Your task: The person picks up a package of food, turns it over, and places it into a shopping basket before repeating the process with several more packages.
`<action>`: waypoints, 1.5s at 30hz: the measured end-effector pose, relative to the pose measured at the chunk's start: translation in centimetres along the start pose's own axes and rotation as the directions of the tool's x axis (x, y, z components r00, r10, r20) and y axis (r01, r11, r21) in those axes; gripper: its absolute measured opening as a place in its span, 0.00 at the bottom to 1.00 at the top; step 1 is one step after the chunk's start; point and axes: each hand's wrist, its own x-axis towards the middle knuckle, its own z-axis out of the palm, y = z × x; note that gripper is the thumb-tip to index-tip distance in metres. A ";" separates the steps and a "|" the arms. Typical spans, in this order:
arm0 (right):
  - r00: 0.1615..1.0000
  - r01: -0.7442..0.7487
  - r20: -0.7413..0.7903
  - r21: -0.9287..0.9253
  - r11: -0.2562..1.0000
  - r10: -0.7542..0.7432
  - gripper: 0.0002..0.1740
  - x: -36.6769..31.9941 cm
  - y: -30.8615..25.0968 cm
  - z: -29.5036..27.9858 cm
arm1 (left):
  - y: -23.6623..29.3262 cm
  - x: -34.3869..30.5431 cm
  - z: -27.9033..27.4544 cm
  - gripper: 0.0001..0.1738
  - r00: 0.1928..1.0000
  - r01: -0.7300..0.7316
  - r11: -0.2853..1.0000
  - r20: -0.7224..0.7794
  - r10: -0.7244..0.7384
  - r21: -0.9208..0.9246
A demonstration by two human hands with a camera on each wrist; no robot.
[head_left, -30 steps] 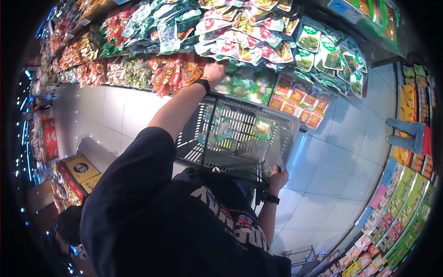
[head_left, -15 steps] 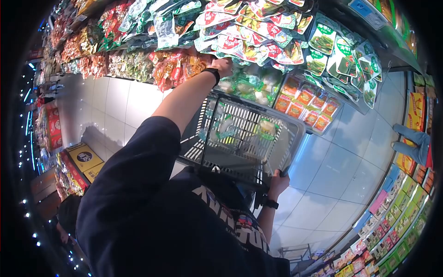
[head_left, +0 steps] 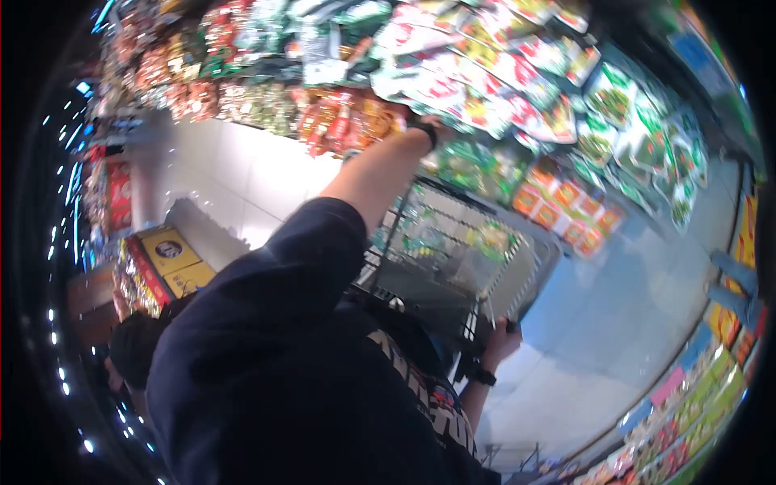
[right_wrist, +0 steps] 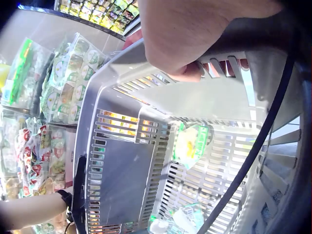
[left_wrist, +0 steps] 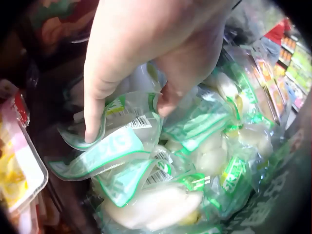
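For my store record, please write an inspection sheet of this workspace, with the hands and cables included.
Surface: pale tiled floor beside the grey slotted plastic basket.
Job's things: clear, green-printed plastic packs of white food, piled together; some also in the basket.
Clutter: orange-and-white packs next to the pile.
Hands: left hand pinches a green-edged clear pack; right hand grips the basket's rim.
Cables: nothing seen.
Surroundings: packed shelves; another person's blue-trousered legs.
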 end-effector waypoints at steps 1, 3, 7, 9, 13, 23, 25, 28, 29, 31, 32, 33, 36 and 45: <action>0.999 0.019 0.043 0.016 1.000 -0.020 0.19 0.3 1.0 0.3 | -0.2 -0.2 0.1 0.18 1.000 -0.014 1.000 -0.024 0.014 0.004; 0.997 0.069 0.028 0.100 0.993 -0.072 0.19 0.3 1.5 0.6 | -0.6 -0.2 0.4 0.17 0.997 -0.030 1.000 -0.074 0.030 0.002; 0.998 0.026 0.057 0.155 0.988 -0.036 0.26 -0.3 0.1 0.0 | -0.1 -0.6 -0.1 0.15 0.980 -0.089 0.996 -0.184 0.082 -0.029; 0.995 0.024 0.093 0.052 0.998 -0.028 0.27 0.2 0.8 0.1 | 0.2 -1.0 -0.5 0.14 0.962 -0.139 0.989 -0.244 0.125 -0.041; 0.992 0.111 0.045 0.156 0.981 -0.120 0.22 -1.6 -1.2 -0.5 | 1.3 -1.3 0.7 0.13 0.781 -0.362 0.931 -0.557 0.282 -0.036; 0.825 0.498 0.262 0.078 0.864 -0.500 0.22 0.3 -7.7 2.5 | -0.8 -23.0 -5.8 0.14 0.617 -0.439 0.671 -0.743 -0.259 -0.598; 0.731 0.611 0.250 0.174 0.772 -0.635 0.23 -1.8 -12.8 3.3 | -2.6 -27.0 -6.4 0.18 0.648 -0.493 0.467 -0.668 -0.366 -0.734; 0.595 0.708 0.242 0.293 0.642 -0.767 0.23 -5.9 -20.0 4.3 | -5.2 -30.3 -5.7 0.17 0.638 -0.484 0.309 -0.572 -0.516 -0.819; 0.581 0.715 0.244 0.304 0.630 -0.777 0.23 -7.5 -21.8 4.6 | -6.2 -32.1 -5.8 0.20 0.658 -0.476 0.276 -0.546 -0.519 -0.835; 0.514 0.737 0.238 0.368 0.567 -0.824 0.23 -10.5 -24.9 5.0 | -7.3 -36.7 -6.2 0.20 0.680 -0.503 0.119 -0.478 -0.556 -0.856; 0.479 0.747 0.233 0.399 0.532 -0.846 0.23 -11.8 -26.2 5.2 | -7.9 -38.4 -6.5 0.21 0.718 -0.516 -0.051 -0.400 -0.570 -0.855; 0.444 0.756 0.226 0.426 0.498 -0.867 0.23 -12.9 -27.3 5.2 | -8.5 -38.8 -6.1 0.23 0.770 -0.523 -0.175 -0.375 -0.516 -0.834; 0.406 0.762 0.224 0.452 0.463 -0.886 0.23 -16.1 -29.4 5.8 | -9.8 -41.5 -5.6 0.24 0.847 -0.489 -0.378 -0.325 -0.421 -0.786; 0.336 0.771 0.226 0.491 0.405 -0.914 0.23 -19.9 -30.4 5.3 | -9.3 -44.1 -4.6 0.30 0.883 -0.468 -0.495 -0.415 -0.221 -0.732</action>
